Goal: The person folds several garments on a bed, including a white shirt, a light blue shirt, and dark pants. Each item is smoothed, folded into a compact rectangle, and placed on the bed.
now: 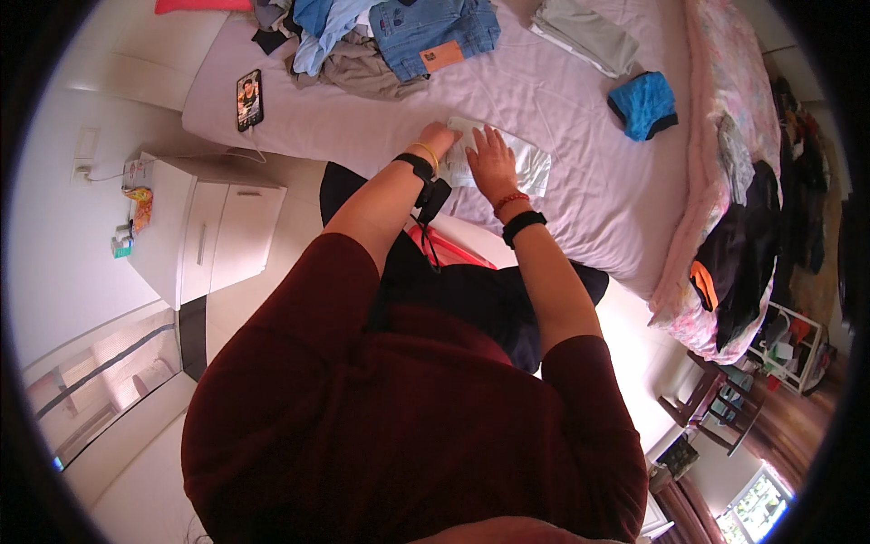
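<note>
A folded white garment (532, 162) lies flat on the bed near its front edge. My right hand (492, 162) rests palm down on it with the fingers spread. At the garment's left end, my left hand (440, 141) has its fingers curled in; whether they pinch the fabric is hidden. Beyond my hands are a folded pair of blue jeans (435, 30) with a tan patch and a crumpled taupe garment (363, 68). To the right sits a small folded blue garment with black trim (644, 105), below a stack of folded light-grey cloth (588, 34).
A lit smartphone (249, 100) on a charging cable lies at the bed's left side. Left of the bed stands a white cabinet (228, 231). A floral quilt (734, 75) with dark clothing (741, 245) covers the right side. Something red (448, 248) shows below the bed edge.
</note>
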Motion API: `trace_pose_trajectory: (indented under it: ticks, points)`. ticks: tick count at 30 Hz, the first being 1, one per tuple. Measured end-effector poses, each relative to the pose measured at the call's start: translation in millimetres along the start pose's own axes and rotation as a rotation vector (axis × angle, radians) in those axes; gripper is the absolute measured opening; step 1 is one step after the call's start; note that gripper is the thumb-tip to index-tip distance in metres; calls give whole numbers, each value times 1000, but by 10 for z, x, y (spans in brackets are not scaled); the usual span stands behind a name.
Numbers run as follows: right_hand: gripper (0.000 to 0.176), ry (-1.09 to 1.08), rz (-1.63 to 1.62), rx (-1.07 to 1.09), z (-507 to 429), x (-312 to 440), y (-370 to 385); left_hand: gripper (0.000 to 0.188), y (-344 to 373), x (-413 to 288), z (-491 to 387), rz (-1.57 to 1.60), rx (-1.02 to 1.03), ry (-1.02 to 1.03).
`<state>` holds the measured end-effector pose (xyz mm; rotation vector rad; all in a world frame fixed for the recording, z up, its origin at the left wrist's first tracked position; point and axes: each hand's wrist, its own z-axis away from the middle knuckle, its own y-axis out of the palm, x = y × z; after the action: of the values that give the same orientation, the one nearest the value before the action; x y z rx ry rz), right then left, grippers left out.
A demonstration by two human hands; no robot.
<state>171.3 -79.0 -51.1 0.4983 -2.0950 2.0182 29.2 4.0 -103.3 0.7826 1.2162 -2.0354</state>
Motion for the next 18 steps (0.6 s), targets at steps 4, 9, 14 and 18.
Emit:
trace_pose_trajectory:
  ticks: [4, 9, 14, 18]
  points:
    - [54, 138, 110, 141, 9, -184, 177, 30, -8, 62, 31, 84, 2, -96]
    - [60, 253, 192, 5, 240, -591, 108, 28, -55, 59, 122, 359, 65, -170]
    - [60, 309, 227, -20, 304, -637, 123, 26, -134, 89, 147, 452, 98, -147]
    - [60, 296, 245, -19, 292, -623, 136, 33, -176, -21, 155, -48, -305, 56]
